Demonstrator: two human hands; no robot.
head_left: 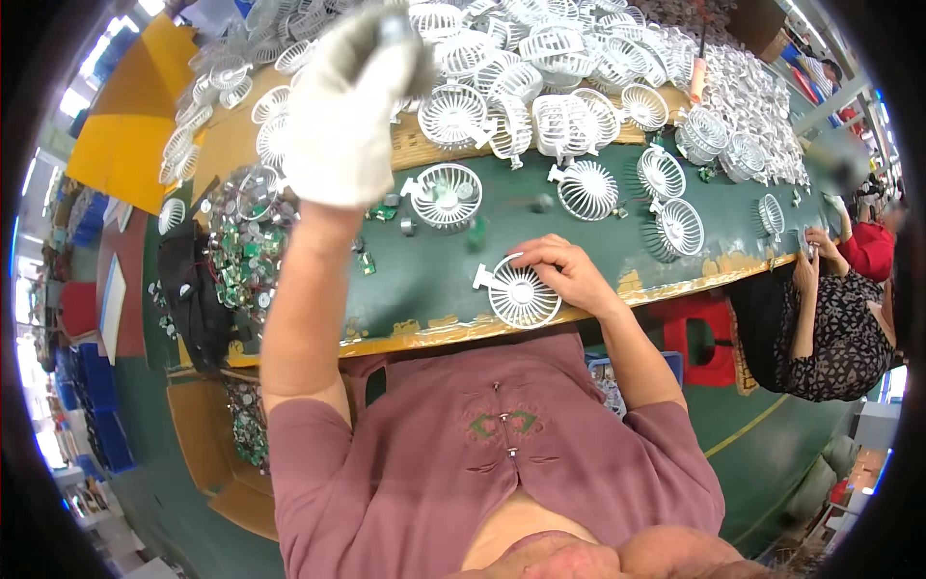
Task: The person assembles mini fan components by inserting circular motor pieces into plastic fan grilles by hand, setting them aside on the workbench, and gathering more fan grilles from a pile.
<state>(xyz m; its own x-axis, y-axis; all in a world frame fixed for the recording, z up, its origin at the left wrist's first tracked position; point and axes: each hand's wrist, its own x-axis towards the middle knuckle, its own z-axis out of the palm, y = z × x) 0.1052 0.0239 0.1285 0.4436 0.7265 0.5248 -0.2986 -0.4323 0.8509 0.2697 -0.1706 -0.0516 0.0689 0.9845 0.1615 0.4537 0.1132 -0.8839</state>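
Observation:
My right hand (562, 270), bare, grips the upper right rim of a round white plastic fan grille (522, 292) at the table's front edge. Its fingers curl over the rim. Raised over the left part of the table is my left hand (344, 116), in a white glove and smeared by motion. Its fingers curl round something small and grey that I cannot make out. Between the hands, a small motor (541, 203) and a green circuit board (476, 234) look blurred. Beyond them lies another grille (447, 196) with a part inside.
White grilles (555, 43) pile up at the back; several more lie along the green table (386, 299). A heap of circuit boards and motors (246, 241) sits at left, near an open cardboard box (198, 434). A screwdriver (697, 77) stands upright. A co-worker (830, 328) sits at right.

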